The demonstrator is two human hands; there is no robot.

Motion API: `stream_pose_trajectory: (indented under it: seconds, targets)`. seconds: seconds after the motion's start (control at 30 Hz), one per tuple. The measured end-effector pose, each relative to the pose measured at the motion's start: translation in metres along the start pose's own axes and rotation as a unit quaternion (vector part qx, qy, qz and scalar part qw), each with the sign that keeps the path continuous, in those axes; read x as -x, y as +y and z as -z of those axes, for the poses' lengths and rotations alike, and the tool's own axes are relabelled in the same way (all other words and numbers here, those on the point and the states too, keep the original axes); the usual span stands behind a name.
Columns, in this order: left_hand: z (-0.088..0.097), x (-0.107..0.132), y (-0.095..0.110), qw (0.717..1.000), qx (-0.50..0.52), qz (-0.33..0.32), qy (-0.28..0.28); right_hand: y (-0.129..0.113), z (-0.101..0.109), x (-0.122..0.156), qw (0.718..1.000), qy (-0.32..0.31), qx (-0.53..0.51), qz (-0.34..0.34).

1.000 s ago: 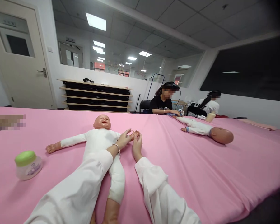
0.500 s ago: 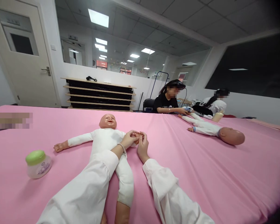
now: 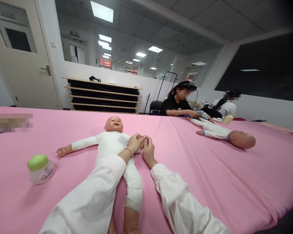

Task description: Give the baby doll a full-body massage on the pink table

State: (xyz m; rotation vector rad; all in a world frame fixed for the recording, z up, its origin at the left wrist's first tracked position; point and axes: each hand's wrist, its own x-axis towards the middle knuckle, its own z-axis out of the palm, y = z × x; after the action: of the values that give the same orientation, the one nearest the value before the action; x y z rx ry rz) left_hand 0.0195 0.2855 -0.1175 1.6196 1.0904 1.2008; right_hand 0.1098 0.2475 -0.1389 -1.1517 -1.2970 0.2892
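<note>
A baby doll (image 3: 109, 143) with a white cloth body lies on its back on the pink sheet (image 3: 185, 182), its head away from me. My left hand (image 3: 136, 143), with a beaded bracelet at the wrist, reaches across the doll's body and is closed around the doll's hand on the right side. Close against it, my right hand (image 3: 148, 150) pinches at the same small hand with thumb and fingers. Most of that doll hand is hidden by my fingers. A jar (image 3: 41, 169) with a green lid stands to the left of the doll.
A second doll (image 3: 219, 133) lies at the right, near a person in black (image 3: 177, 104) who handles a cloth at the table edge. Another person in white (image 3: 227, 105) sits farther right beside a pale bottle (image 3: 227, 119). A stacked shelf unit (image 3: 104, 96) stands behind.
My fingertips have drawn closer together over the doll's hand, covering more of it. The camera view has shifted slightly. The person in black has moved the cloth a little.
</note>
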Motion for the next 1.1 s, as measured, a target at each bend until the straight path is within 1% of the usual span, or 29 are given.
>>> stream_pose_trajectory:
  seconds: [0.07,0.17,0.23,0.33,0.4,0.47,0.6,0.67,0.7,0.77,0.83,0.93,1.0,1.1]
  targets:
    - [0.002,0.000,0.001,1.000,-0.017,0.007,0.008,-0.002,-0.003,0.003,1.000,-0.008,-0.010,-0.013]
    - [0.002,0.003,0.005,0.999,-0.040,0.013,0.002,-0.004,-0.004,0.003,0.997,0.017,-0.034,-0.062]
    - [0.002,0.007,0.008,0.998,-0.054,0.006,-0.022,-0.003,-0.002,0.001,0.994,0.038,-0.045,-0.096]
    - [0.001,0.012,0.012,0.993,-0.082,-0.043,-0.078,-0.001,0.003,-0.002,0.990,0.063,-0.035,-0.121]
    - [0.002,0.014,0.013,0.989,-0.094,-0.062,-0.093,0.000,0.005,-0.003,0.991,0.069,-0.024,-0.117]
    - [0.003,0.014,0.014,0.990,-0.102,-0.049,-0.084,-0.002,0.005,-0.001,0.992,0.066,-0.013,-0.106]
    - [0.007,0.012,0.017,0.991,-0.132,0.013,-0.012,-0.006,-0.001,0.006,0.997,0.025,-0.033,-0.068]
    - [0.008,0.011,0.017,0.990,-0.140,0.025,0.014,-0.006,-0.004,0.006,0.997,0.013,-0.045,-0.060]
    - [0.008,0.011,0.016,0.990,-0.140,0.022,0.017,-0.005,-0.005,0.006,0.997,0.013,-0.043,-0.065]
    - [0.006,0.010,0.013,0.991,-0.137,0.004,0.008,-0.001,-0.005,0.003,0.995,0.023,-0.040,-0.087]
    - [0.003,0.009,0.010,0.990,-0.137,-0.028,-0.016,0.003,-0.004,-0.001,0.992,0.043,-0.048,-0.111]
    - [-0.001,0.009,0.007,0.985,-0.145,-0.076,-0.048,0.007,-0.001,-0.005,0.989,0.068,-0.050,-0.120]
    - [-0.001,0.010,0.007,0.986,-0.142,-0.070,-0.052,0.007,0.000,-0.004,0.992,0.063,-0.040,-0.103]
    - [0.001,0.009,0.010,0.991,-0.128,-0.011,-0.022,0.002,0.000,0.000,0.996,0.017,-0.065,-0.057]
